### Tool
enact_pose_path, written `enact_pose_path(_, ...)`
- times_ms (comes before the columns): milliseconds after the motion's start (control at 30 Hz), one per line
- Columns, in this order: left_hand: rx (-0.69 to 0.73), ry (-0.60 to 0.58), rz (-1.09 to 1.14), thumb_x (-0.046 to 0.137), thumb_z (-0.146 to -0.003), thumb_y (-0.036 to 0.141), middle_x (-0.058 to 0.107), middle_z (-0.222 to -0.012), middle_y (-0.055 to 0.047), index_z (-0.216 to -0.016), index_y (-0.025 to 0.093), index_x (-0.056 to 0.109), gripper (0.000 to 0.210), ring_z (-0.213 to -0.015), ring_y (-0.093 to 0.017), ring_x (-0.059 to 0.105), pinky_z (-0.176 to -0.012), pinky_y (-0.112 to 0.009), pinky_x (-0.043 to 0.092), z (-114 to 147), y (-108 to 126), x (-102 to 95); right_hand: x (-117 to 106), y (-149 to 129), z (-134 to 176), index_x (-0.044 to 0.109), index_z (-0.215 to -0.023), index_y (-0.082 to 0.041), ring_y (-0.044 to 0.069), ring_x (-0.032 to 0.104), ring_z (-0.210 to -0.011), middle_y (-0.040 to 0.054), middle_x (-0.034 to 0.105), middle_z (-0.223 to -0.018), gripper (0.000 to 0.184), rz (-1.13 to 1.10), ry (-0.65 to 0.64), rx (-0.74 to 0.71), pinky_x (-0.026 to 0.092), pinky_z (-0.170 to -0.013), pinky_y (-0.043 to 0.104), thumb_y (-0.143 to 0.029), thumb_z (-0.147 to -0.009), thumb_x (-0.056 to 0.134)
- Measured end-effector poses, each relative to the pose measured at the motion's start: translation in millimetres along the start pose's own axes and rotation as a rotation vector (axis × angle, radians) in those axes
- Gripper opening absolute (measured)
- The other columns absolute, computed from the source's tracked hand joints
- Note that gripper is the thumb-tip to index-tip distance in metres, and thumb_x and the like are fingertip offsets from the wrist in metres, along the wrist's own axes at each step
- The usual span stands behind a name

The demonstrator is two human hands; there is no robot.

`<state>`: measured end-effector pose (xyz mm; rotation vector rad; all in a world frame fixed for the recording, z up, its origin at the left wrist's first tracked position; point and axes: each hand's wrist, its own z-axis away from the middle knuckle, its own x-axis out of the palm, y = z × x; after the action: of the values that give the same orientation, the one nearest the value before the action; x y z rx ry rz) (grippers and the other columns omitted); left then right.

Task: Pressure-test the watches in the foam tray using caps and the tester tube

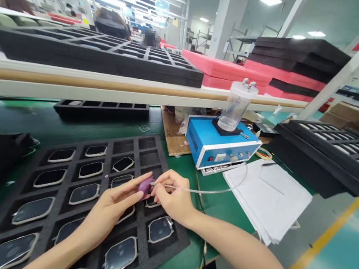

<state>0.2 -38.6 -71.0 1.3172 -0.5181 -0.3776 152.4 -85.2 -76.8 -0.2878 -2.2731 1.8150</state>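
Observation:
My left hand (108, 208) grips a small purple rounded piece (145, 185) between thumb and fingers, above a black foam tray (107, 165). My right hand (174, 195) pinches the end of a thin clear tube (211, 192). The tube's tip meets or nearly touches the right side of the purple piece; the exact contact is too small to tell. In the tray's compartments lie several watch cases with dark screens, such as one watch case (160, 229) below my right hand. Some far compartments hold nothing visible.
From the tube's far end stands a blue machine (211, 143) carrying a clear cylinder (235, 106). White papers (270, 193) lie to its right. A shelf edge (106, 95) crosses ahead, bearing a foam tray (93, 60) and pink foam (223, 70). Another loaded tray (336, 158) sits far right.

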Motion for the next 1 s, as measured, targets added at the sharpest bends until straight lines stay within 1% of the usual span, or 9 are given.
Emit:
enact_pose_path(267,0.02,0.01,-0.01,0.073,-0.071,0.039,0.066,-0.12,-0.003,-0.12,0.027,0.062,0.051,-0.12,-0.026,0.052,-0.107,-0.036,0.033,0.0,1.9,1.0,0.4,-1.6,1.8,0.053,-0.069,-0.018,0.011,0.054,-0.043,-0.0023,0.058,-0.053,0.004,-0.032,-0.008,-0.004,0.043,-0.044,0.021,-0.015,-0.068,0.051)
enact_pose_path(367,0.019,0.0,0.003,0.072,-0.072,0.038,0.066,-0.12,-0.002,-0.12,0.028,0.062,0.05,-0.12,-0.025,0.053,-0.108,-0.034,0.033,-0.1,1.7,0.8,0.0,-1.9,1.0,0.053,-0.069,-0.018,0.011,0.055,-0.043,-0.002,0.059,-0.054,0.004,-0.039,-0.012,-0.008,0.043,-0.044,0.021,-0.014,-0.068,0.051)
enact_pose_path(500,0.013,-0.009,0.011,0.072,-0.073,0.036,0.066,-0.121,-0.001,-0.118,0.03,0.063,0.046,-0.121,-0.023,0.052,-0.105,-0.03,0.036,1.0,2.0,0.6,-0.8,-1.8,0.8,0.053,-0.069,-0.018,0.011,0.055,-0.043,-0.0018,0.059,-0.054,0.004,-0.027,-0.011,-0.01,0.043,-0.044,0.021,-0.014,-0.068,0.051)
enact_pose_path(600,0.016,-0.014,0.012,0.071,-0.074,0.036,0.066,-0.12,0.0,-0.118,0.03,0.063,0.045,-0.118,-0.022,0.054,-0.103,-0.028,0.037,1.2,2.3,0.6,-0.5,-1.8,1.6,0.053,-0.069,-0.018,0.011,0.055,-0.043,-0.0022,0.058,-0.053,0.004,-0.025,-0.013,-0.01,0.043,-0.044,0.021,-0.014,-0.068,0.051)
enact_pose_path(800,0.027,-0.02,0.004,0.07,-0.075,0.035,0.068,-0.118,-0.001,-0.119,0.029,0.063,0.045,-0.113,-0.021,0.058,-0.104,-0.028,0.037,0.5,0.0,0.5,-0.1,-1.8,1.4,0.052,-0.069,-0.018,0.011,0.055,-0.043,-0.0016,0.059,-0.054,0.003,-0.008,-0.014,-0.01,0.043,-0.043,0.021,-0.014,-0.07,0.052)
enact_pose_path(1000,0.031,-0.005,-0.02,0.07,-0.074,0.036,0.067,-0.119,-0.004,-0.122,0.026,0.061,0.049,-0.109,-0.024,0.06,-0.103,-0.032,0.038,2.2,0.9,0.3,-1.1,-1.9,1.0,0.052,-0.069,-0.018,0.011,0.055,-0.044,-0.0019,0.059,-0.054,0.004,-0.012,-0.016,-0.009,0.043,-0.044,0.021,-0.014,-0.07,0.052)
